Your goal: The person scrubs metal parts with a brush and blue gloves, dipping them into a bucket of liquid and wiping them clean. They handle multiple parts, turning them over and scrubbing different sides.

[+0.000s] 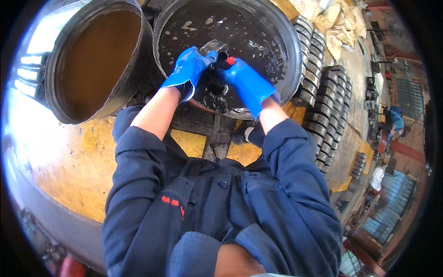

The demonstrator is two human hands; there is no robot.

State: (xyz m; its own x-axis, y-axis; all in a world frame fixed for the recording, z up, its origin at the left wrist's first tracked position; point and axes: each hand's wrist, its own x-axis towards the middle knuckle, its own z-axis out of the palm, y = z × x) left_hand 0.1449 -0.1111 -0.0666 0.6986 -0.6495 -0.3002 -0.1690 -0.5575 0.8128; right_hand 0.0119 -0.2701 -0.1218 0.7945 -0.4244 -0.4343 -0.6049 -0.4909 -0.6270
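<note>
Both of my hands wear blue rubber gloves and work above a round tub of dark, bubbly liquid. My left hand is closed around a wet, dark metal part with a hollow look, held just over the liquid. Close beside it, my right hand is closed on a tool whose red end sticks out past the thumb side. The rest of that tool is hidden by the glove and the part, so I cannot tell its kind. Water drips or splashes below the hands.
A second tub with brown liquid stands at the left. Rows of dark ring-shaped metal parts line the right side. Behind them lie crumpled tan sacks. Another person is far off at the right.
</note>
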